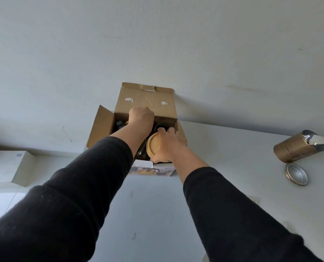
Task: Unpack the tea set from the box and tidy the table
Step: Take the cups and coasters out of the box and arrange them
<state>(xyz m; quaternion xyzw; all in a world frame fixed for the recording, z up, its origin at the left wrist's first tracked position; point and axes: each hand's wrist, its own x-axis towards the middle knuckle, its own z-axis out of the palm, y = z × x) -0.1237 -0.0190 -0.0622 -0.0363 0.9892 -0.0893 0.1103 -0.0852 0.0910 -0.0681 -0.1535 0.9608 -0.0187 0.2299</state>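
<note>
An open cardboard box (146, 100) stands at the far edge of the white table (223, 167), against the wall, with its flaps folded out. Both my hands reach into it. My left hand (141, 118) is curled into a fist inside the box; what it holds is hidden. My right hand (169, 146) grips a round wooden lid (153, 146) on a dark vessel in the box. A dark round opening (162, 126) shows behind it. Other dark parts lie at the box's left side.
A gold tea canister (295, 148) lies on its side at the right, its foil liner showing. Its metal lid (296, 174) rests in front of it. A white box (6, 165) sits at the left. A printed leaflet (151, 170) lies under the box's front.
</note>
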